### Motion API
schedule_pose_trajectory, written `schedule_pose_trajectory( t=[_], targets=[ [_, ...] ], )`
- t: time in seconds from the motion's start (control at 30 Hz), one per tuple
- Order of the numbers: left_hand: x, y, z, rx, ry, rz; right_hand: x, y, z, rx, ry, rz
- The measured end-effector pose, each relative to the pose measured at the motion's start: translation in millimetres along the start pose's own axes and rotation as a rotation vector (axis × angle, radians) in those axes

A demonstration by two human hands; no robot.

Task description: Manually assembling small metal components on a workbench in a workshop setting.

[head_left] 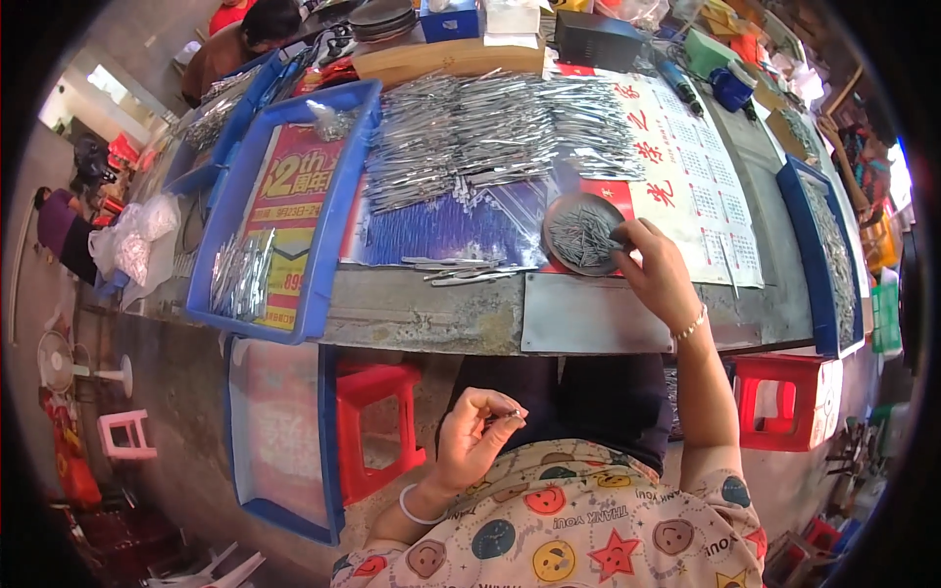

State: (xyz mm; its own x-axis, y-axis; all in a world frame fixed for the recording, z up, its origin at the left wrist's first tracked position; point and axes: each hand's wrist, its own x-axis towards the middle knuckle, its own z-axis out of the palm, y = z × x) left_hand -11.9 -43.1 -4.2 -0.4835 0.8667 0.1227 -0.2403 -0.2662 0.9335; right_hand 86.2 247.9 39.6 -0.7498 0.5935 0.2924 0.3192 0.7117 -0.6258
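Note:
My left hand [477,438] is held above my lap, thumb and fingers pinched together. A small shiny metal tip [518,416] shows at its fingertips; the rest is hidden. My right hand [655,269] reaches over the table to a round dark dish [556,257], its curled fingers at the dish's right rim. Whether they grip the rim or a pin cannot be made out. Inside the dish lies a heap of thin grey metal pins [586,235]. Beyond it spread rows of slim silvery metal pieces [490,127], with a few loose ones [470,271] nearer me.
A blue tray [319,265] with silvery pieces stands at the left, another blue tray [823,284] at the right. A white plate [588,318] lies at the table's front edge. Below are red stools [377,431] and a blue-edged tray [279,441]. Other people sit at far left.

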Motion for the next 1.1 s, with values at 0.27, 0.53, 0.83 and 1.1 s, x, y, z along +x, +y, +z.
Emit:
schedule_pose_trajectory(
  t=[0.27,0.53,0.83,1.1],
  targets=[
    [-15.6,-4.0,7.2,0.176,-0.102,-0.156,36.4,1.9,17.4,-0.416,-0.199,-0.076],
    [-3.6,-4.0,20.2,0.254,-0.13,-0.057,47.2,9.1,26.7,-0.432,-0.216,-0.103],
    [2.2,1.8,26.5,0.214,-0.142,-0.114,43.1,3.8,19.7,-0.281,-0.11,-0.071],
    [2.1,3.7,29.9,0.189,-0.166,-0.137,45.3,4.2,20.1,-0.118,0.012,-0.153]
  ],
)
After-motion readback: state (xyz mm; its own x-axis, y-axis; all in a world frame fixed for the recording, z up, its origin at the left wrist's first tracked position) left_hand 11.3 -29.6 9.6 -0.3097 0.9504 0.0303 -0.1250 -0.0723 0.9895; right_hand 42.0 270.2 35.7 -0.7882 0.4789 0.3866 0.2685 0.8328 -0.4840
